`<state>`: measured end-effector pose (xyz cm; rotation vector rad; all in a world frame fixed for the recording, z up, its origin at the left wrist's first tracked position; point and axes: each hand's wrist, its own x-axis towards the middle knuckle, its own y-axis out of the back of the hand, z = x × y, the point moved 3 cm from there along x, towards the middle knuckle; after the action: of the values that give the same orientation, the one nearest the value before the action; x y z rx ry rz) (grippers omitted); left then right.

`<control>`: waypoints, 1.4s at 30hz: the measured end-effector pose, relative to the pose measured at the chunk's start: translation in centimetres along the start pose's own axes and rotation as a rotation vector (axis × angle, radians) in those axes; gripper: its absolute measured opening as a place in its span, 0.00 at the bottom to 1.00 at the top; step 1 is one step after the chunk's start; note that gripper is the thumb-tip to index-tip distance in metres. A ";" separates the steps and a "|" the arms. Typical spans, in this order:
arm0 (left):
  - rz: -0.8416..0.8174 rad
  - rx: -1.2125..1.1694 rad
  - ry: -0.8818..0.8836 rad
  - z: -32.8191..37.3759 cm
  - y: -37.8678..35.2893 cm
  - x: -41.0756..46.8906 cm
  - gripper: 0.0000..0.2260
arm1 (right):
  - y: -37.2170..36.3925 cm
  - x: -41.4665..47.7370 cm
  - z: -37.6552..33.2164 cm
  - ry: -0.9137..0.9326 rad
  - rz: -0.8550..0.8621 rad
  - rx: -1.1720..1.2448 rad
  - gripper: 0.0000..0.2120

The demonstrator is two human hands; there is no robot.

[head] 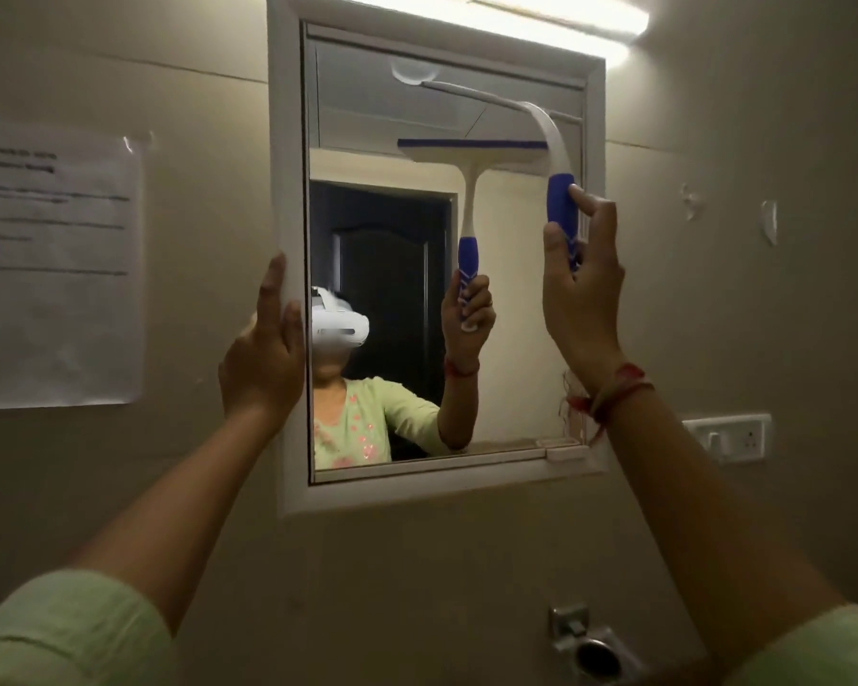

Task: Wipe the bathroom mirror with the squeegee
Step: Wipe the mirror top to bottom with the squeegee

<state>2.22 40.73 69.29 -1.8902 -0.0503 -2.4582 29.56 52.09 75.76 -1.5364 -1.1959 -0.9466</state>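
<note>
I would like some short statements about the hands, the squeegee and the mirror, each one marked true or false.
1. The right hand grips the blue handle of the squeegee. True.
2. The left hand holds a cloth. False: it holds the left side of the mirror frame.
3. The squeegee blade is against the upper part of the mirror. True.
4. The light above the mirror is off. False: it is lit.
5. A paper sheet hangs on the wall to the right of the mirror. False: it hangs on the left.
</note>
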 end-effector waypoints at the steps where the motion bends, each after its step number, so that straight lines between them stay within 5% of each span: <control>1: -0.001 -0.001 0.005 -0.1 -0.1 0.0 0.21 | -0.3 0.5 0.0 0.017 -0.001 -0.010 0.18; 29: -0.050 -0.031 0.009 0.7 0.6 0.0 0.21 | -1.4 5.3 0.5 0.078 0.028 -0.238 0.17; 42: -0.064 -0.041 0.001 0.6 0.5 0.0 0.21 | -0.7 2.6 1.9 0.078 0.038 -0.161 0.17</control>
<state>2.83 40.26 69.42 -1.9329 -0.0614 -2.5208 29.54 54.62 77.85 -1.6269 -1.0528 -1.0892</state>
